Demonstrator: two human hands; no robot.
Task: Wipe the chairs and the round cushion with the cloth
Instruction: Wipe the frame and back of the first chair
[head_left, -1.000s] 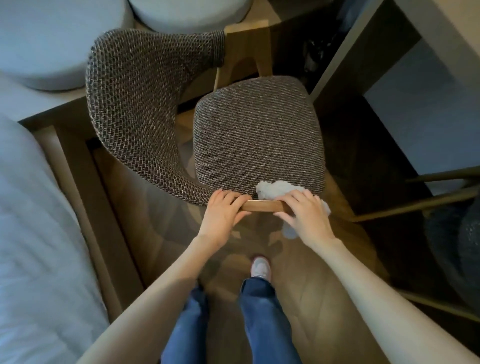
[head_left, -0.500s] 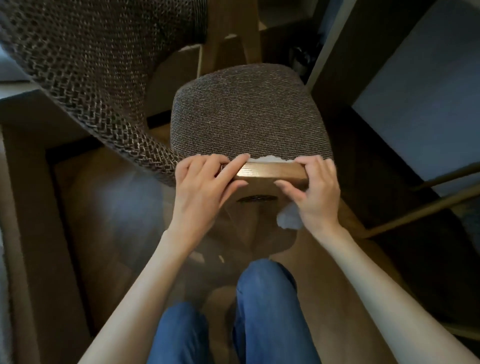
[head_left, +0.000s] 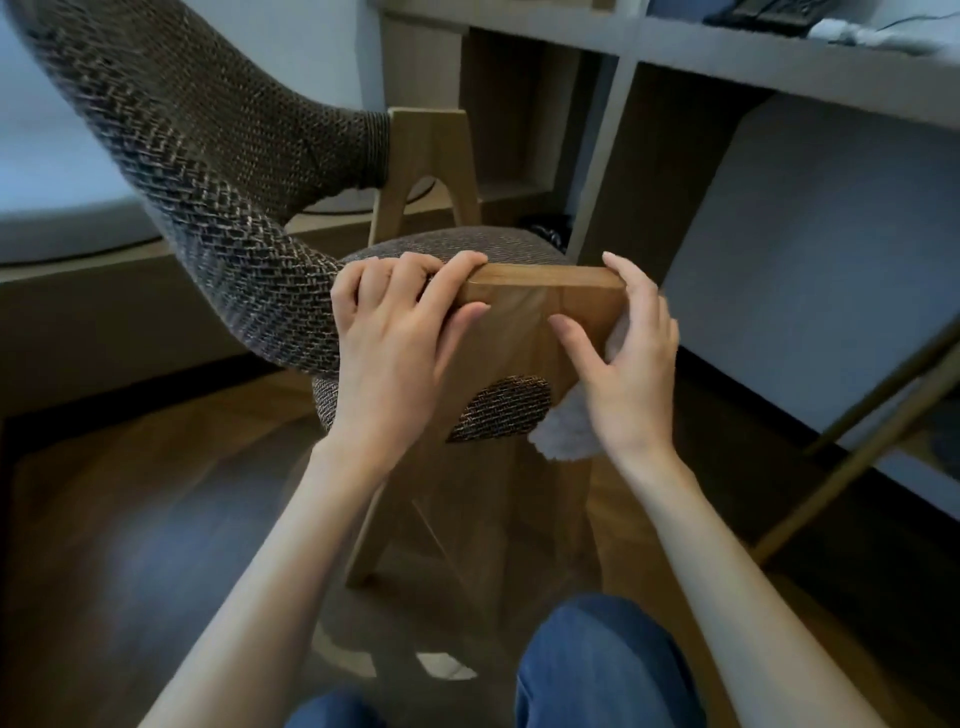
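A chair with a grey woven seat (head_left: 498, 410) and a curved woven backrest (head_left: 197, 171) stands in front of me, seen from low down. Its wooden front leg block (head_left: 540, 301) is between my hands. My left hand (head_left: 395, 338) grips the block's left top corner, fingers curled over the edge. My right hand (head_left: 623, 364) holds the block's right side, thumb on the front face, with the white fluffy cloth (head_left: 566, 431) pressed under its palm against the wood. Most of the cloth is hidden behind that hand.
A pale cushioned platform (head_left: 62, 228) lies at the left behind the backrest. A desk with a white frame (head_left: 613, 156) stands at the right, and thin wooden legs of another chair (head_left: 857, 441) cross at the far right. My knees in blue jeans (head_left: 597, 665) are below on the dark wood floor.
The view has dropped much lower, to seat level. Both hands stay on the front wooden block; the right hand with the cloth has slid from the top edge down its right side.
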